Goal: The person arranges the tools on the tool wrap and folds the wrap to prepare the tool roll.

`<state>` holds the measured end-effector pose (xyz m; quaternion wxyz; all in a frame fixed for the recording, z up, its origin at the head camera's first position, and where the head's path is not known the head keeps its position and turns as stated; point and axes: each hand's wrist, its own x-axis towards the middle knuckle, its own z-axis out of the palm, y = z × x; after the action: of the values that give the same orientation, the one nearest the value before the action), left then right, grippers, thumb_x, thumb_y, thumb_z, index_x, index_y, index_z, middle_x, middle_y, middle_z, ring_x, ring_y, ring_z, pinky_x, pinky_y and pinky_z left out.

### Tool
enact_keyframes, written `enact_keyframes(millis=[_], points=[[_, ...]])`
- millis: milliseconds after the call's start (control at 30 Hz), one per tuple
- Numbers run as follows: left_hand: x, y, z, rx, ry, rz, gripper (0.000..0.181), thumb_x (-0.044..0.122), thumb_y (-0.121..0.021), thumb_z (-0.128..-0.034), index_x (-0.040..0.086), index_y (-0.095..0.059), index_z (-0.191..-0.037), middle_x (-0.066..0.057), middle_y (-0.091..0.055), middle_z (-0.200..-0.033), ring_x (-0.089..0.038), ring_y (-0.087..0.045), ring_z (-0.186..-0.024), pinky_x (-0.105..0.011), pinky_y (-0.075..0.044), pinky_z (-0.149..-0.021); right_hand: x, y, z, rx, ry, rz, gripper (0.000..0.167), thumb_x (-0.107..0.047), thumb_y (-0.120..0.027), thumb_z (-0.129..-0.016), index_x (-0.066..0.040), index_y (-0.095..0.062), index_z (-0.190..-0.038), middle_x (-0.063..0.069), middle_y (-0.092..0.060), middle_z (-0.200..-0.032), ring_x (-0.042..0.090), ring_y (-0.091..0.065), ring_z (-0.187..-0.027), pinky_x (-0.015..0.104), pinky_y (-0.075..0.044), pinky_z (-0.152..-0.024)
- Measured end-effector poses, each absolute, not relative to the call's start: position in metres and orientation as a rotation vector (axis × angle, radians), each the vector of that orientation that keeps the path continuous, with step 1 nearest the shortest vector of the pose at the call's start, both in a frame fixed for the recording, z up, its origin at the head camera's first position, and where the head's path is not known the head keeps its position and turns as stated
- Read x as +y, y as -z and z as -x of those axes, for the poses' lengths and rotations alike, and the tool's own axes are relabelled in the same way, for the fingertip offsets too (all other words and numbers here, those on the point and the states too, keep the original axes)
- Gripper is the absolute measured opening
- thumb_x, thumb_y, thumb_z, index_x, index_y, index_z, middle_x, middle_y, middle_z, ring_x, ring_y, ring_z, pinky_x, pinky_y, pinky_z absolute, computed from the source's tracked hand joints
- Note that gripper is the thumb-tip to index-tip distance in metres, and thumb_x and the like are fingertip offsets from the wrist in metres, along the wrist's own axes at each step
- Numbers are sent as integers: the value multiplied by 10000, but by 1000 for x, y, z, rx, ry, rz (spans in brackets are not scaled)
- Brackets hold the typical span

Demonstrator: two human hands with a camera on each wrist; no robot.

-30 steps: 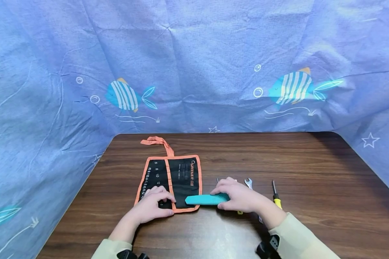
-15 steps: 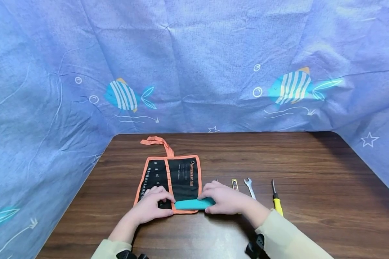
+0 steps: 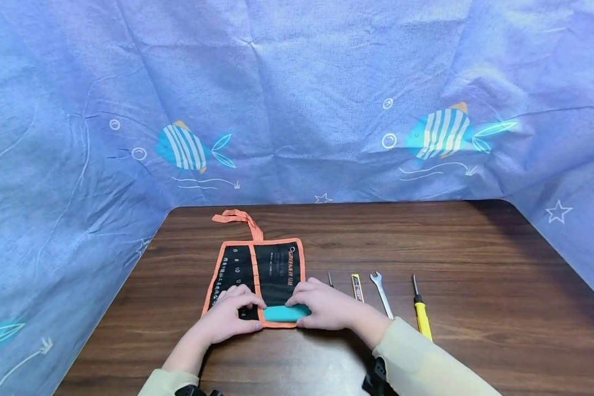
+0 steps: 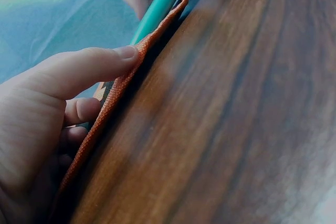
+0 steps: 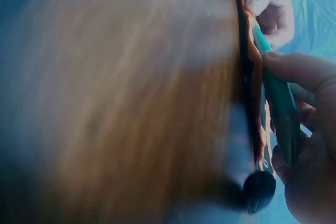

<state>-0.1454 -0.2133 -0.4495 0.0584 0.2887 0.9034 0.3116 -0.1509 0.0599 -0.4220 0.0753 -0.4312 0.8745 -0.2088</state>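
Observation:
A black tool pouch (image 3: 279, 264) with orange edging lies spread on the table. My left hand (image 3: 232, 313) grips its near edge; in the left wrist view the thumb (image 4: 105, 64) lies on the orange trim (image 4: 118, 90), fingers behind. My right hand (image 3: 324, 305) holds a long, flat teal tool (image 3: 279, 313) between thumb and fingers, its exact kind unclear. The tool lies sideways over the pouch's near right part, its left end at the divider strip beside my left fingertips. In the right wrist view the teal tool (image 5: 281, 108) tapers at its rear end, close to my palm.
Right of the pouch lie a thin metal shaft (image 3: 330, 279) partly hidden by my hand, a narrow yellow-labelled item (image 3: 358, 287), an open-ended wrench (image 3: 381, 294) and a yellow-handled screwdriver (image 3: 422, 316). An orange tie strap (image 3: 240, 216) extends behind the pouch. A blue curtain (image 3: 297, 110) hangs behind the table.
My right hand has moved left with the teal tool, from beyond the pouch's right edge to over it. The wrench and narrow labelled item have come into clearer view. My left hand stays put.

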Motion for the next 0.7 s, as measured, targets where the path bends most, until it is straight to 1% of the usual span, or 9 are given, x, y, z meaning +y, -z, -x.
enact_keyframes(millis=[233, 367, 533, 633, 700], points=[[-216, 449, 144, 2736, -953, -852, 253, 429, -721, -784, 403, -635, -1021, 163, -454, -914, -92, -403, -875, -370, -308, -743, 42, 424, 152, 2654, 602, 1365, 336, -288, -692, -818, -148, -667, -1123, -70, -570, -1052, 103, -473, -964, 250, -367, -852], [-216, 449, 144, 2744, -956, -824, 254, 424, -728, -777, 410, -640, -1015, 174, -468, -930, -98, -406, -891, -370, -313, -753, 38, 426, 152, 2662, 598, 1347, 349, -290, -689, -817, -141, -666, -1131, -66, -576, -1052, 92, -499, -981, 273, -358, -879], [-213, 448, 145, 2737, -955, -806, 256, 433, -733, -767, 435, -641, -1006, 192, -474, -945, -92, -407, -911, -378, -317, -778, 50, 426, 150, 2694, 601, 1238, 422, -357, -677, -828, -141, -640, -1189, -56, -574, -1109, 117, -478, -986, 293, -366, -863], [-212, 447, 145, 2731, -951, -799, 257, 438, -735, -763, 445, -641, -1002, 196, -475, -943, -84, -409, -912, -380, -318, -792, 64, 425, 148, 2736, 620, 1193, 421, -349, -699, -806, -130, -649, -1162, -43, -580, -1086, 136, -482, -962, 335, -376, -863], [-213, 447, 144, 2734, -946, -804, 256, 445, -734, -763, 443, -642, -1002, 194, -475, -939, -86, -410, -906, -379, -318, -784, 73, 425, 146, 2755, 626, 1183, 386, -325, -713, -792, -129, -662, -1120, -46, -584, -1045, 136, -505, -966, 393, -370, -922]])
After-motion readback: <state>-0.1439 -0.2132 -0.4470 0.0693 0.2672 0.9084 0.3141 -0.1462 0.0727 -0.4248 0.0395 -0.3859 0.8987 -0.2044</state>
